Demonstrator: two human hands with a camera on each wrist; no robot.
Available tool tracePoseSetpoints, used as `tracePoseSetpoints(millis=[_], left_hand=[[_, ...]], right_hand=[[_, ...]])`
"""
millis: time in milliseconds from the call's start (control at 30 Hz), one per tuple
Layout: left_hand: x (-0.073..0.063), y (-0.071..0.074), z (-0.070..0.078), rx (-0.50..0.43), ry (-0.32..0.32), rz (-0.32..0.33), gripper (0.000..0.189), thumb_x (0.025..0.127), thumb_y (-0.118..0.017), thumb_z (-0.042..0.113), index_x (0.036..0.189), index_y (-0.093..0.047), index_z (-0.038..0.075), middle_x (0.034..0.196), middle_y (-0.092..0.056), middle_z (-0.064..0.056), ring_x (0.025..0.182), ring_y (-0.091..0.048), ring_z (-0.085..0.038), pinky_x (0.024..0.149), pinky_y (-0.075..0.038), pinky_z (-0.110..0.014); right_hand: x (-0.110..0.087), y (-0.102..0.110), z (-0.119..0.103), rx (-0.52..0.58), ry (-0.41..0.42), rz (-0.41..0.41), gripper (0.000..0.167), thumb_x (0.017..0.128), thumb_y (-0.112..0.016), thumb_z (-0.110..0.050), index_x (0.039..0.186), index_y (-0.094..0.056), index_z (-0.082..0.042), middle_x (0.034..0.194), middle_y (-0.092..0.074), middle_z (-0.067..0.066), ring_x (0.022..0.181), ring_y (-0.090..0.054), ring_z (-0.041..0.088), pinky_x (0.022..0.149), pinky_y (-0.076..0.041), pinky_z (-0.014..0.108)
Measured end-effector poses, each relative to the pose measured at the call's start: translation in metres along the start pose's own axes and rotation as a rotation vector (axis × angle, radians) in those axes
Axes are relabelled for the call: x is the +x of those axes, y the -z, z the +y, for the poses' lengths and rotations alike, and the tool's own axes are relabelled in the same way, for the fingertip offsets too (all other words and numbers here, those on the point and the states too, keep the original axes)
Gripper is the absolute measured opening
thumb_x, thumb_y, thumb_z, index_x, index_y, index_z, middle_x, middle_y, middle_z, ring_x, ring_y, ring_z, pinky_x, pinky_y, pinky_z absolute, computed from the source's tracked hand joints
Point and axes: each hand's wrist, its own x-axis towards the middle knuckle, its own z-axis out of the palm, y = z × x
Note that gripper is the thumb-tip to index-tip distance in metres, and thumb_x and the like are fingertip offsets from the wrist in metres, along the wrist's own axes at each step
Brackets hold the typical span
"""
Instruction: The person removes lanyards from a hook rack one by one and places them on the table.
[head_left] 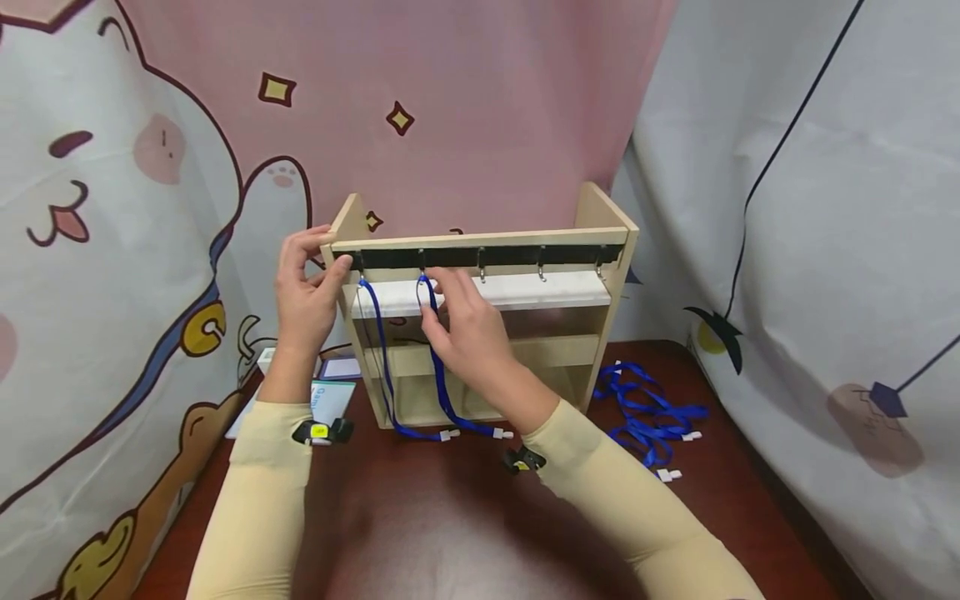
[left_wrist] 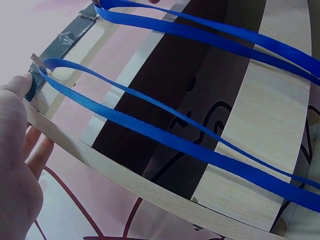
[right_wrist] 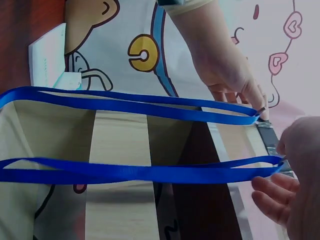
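Observation:
A small wooden shelf rack [head_left: 465, 350] stands on the table, with metal hooks along a black strip [head_left: 510, 257] at its upper front. My left hand [head_left: 303, 287] grips its upper left corner, thumb in front and fingers round the side panel [left_wrist: 120, 172]. One blue lanyard [head_left: 384, 358] hangs from the leftmost hook. Another blue lanyard [head_left: 441, 375] hangs by its loop from the second hook, both white clips reaching down to the table. My right hand [head_left: 472, 329] is at that loop, fingertips close beside the hook, with thumb and fingers spread apart.
More blue lanyards [head_left: 652, 408] with white clips lie heaped on the table right of the rack. Three hooks further right, including the middle hook [head_left: 482, 273], bear nothing. Cards and a white box [head_left: 266, 358] sit at the left, before a printed curtain [head_left: 480, 108].

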Motion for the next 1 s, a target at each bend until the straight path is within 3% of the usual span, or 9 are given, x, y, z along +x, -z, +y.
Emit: tracePoseSetpoints(millis=[100,267,400,633,867,1000], left_hand=[[-0.001,0.0,0.004,0.003,0.001,-0.002,0.033,0.107,-0.072,0.008,0.136,-0.064,-0.004,0.152,-0.056,-0.009,0.131,-0.055,-0.019,0.104,-0.062,-0.038],[0.002,0.0,-0.013,0.015,-0.001,-0.003,0.033,0.106,-0.075,0.011,0.136,-0.066,0.001,0.152,-0.057,-0.004,0.132,-0.055,-0.016,0.103,-0.062,-0.041],[0.003,0.002,-0.018,0.004,-0.002,-0.005,0.033,0.106,-0.077,0.016,0.136,-0.069,0.006,0.151,-0.058,0.002,0.13,-0.056,-0.014,0.103,-0.063,-0.042],[0.004,0.001,-0.018,-0.024,-0.022,-0.001,0.031,0.104,-0.079,0.014,0.133,-0.07,0.005,0.15,-0.059,0.002,0.127,-0.057,-0.014,0.098,-0.063,-0.034],[0.004,-0.001,-0.017,-0.012,-0.014,0.01,0.032,0.104,-0.077,0.009,0.134,-0.068,0.001,0.151,-0.058,-0.005,0.127,-0.056,-0.013,0.098,-0.062,-0.034],[0.002,-0.002,-0.006,0.004,-0.007,0.014,0.031,0.105,-0.074,0.007,0.134,-0.066,-0.003,0.152,-0.057,-0.011,0.126,-0.056,-0.013,0.101,-0.062,-0.035]], right_hand=[[0.006,-0.007,0.002,-0.019,0.012,0.054,0.037,0.103,-0.07,-0.006,0.138,-0.062,-0.002,0.11,-0.065,0.015,0.083,-0.073,0.021,0.061,-0.059,0.032],[0.011,-0.013,0.007,-0.035,0.023,0.099,0.028,0.103,-0.069,-0.002,0.131,-0.067,-0.004,0.106,-0.064,0.012,0.081,-0.073,0.018,0.064,-0.061,0.03],[0.014,-0.014,0.011,-0.002,0.025,0.102,0.024,0.102,-0.069,0.0,0.125,-0.072,-0.004,0.106,-0.066,0.011,0.081,-0.07,0.018,0.065,-0.06,0.031],[0.018,-0.016,0.016,0.171,-0.017,0.102,0.018,0.101,-0.069,0.006,0.117,-0.075,-0.001,0.104,-0.071,0.011,0.085,-0.07,0.02,0.071,-0.06,0.026],[0.016,-0.01,0.012,0.234,-0.027,0.169,0.009,0.101,-0.071,0.004,0.107,-0.075,-0.001,0.101,-0.073,0.01,0.079,-0.069,0.017,0.065,-0.059,0.024],[0.018,-0.001,0.006,0.274,-0.012,0.179,0.01,0.099,-0.068,0.006,0.104,-0.074,-0.001,0.098,-0.072,0.009,0.077,-0.067,0.015,0.063,-0.059,0.024]])
